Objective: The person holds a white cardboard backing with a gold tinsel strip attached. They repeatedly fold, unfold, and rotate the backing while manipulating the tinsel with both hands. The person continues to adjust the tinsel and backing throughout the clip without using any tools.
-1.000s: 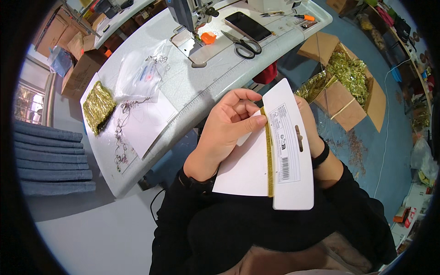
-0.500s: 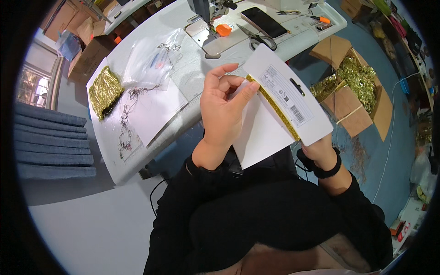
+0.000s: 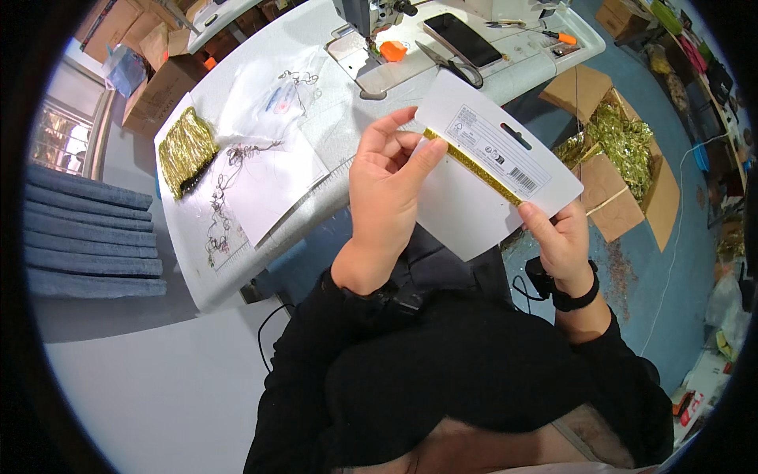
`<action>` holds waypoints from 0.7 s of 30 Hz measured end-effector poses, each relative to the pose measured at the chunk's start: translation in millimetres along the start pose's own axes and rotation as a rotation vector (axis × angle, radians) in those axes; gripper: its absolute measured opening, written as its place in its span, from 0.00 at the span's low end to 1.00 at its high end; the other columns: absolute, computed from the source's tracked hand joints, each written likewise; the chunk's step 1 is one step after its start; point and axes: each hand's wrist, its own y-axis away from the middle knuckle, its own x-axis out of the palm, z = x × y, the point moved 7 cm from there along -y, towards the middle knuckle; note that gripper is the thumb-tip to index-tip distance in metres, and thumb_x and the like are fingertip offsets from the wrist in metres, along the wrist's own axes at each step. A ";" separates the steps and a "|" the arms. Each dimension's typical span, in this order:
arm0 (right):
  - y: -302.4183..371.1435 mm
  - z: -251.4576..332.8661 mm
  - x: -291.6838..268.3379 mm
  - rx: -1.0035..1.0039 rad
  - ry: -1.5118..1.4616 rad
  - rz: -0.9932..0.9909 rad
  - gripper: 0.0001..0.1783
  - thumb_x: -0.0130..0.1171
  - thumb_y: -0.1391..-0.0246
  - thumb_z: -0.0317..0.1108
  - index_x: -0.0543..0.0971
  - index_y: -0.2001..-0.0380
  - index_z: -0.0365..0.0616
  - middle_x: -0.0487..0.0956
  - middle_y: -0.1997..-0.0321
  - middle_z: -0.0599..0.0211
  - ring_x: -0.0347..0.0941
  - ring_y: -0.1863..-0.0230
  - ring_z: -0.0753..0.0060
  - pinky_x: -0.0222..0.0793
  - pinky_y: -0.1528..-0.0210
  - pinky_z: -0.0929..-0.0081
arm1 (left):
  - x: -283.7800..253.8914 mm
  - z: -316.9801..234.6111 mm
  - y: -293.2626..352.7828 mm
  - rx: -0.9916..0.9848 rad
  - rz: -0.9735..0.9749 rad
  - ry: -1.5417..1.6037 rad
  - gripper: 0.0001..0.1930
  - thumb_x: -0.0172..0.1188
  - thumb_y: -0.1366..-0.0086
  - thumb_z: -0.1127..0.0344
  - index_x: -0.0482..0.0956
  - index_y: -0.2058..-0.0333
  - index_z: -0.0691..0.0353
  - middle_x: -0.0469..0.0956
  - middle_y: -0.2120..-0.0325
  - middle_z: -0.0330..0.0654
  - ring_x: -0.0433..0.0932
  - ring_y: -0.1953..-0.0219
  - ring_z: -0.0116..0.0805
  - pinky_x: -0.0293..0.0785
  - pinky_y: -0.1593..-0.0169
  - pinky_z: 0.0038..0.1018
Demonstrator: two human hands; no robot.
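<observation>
A white hanging card (image 3: 454,217) is held up in front of me at a tilt. It has a slot near its upper right end and a printed label with a barcode. Along its middle runs a narrow glittery gold strip (image 3: 478,170). My left hand (image 3: 385,186) pinches the card and strip at their left end, thumb on top. At the strip's other end, my right hand (image 3: 565,243) grips the card with its thumb pressed by the gold edge and its other fingers behind, mostly hidden.
A gold tinsel bundle (image 3: 187,154), white sheets (image 3: 272,193) and tangled dark threads (image 3: 225,193) lie on the table. Behind are a sewing machine (image 3: 369,17), an orange piece (image 3: 392,51), scissors (image 3: 454,65) and a phone (image 3: 463,39). A cardboard box (image 3: 663,193) at right holds gold tinsel.
My right hand has come up from behind the card, its thumb now on the front by the strip. The card's lower white part has swung up and to the right.
</observation>
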 end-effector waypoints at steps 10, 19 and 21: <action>-7.4 8.7 -2.5 -0.021 0.103 0.026 0.16 0.58 0.34 0.28 0.81 0.47 0.31 0.85 0.49 0.59 0.79 0.49 0.72 0.72 0.45 0.73 | -21.4 1.8 7.8 -0.241 0.075 0.029 0.08 0.67 0.31 0.69 0.85 0.58 0.68 0.84 0.64 0.37 0.78 0.62 0.21 0.71 0.53 0.18; -11.9 -0.2 9.2 0.041 -0.032 0.048 0.19 0.66 0.37 0.31 0.79 0.46 0.32 0.85 0.48 0.57 0.80 0.48 0.72 0.76 0.43 0.72 | -35.6 -3.0 5.5 -0.164 0.016 0.095 0.10 0.65 0.28 0.67 0.84 0.59 0.71 0.85 0.65 0.41 0.80 0.63 0.23 0.73 0.55 0.18; -12.5 -0.4 9.7 0.061 -0.090 0.070 0.20 0.66 0.37 0.30 0.78 0.45 0.32 0.84 0.47 0.56 0.81 0.47 0.71 0.76 0.42 0.72 | -35.3 -2.4 5.3 -0.157 0.017 0.106 0.10 0.65 0.28 0.67 0.84 0.59 0.71 0.85 0.64 0.41 0.80 0.63 0.23 0.74 0.55 0.18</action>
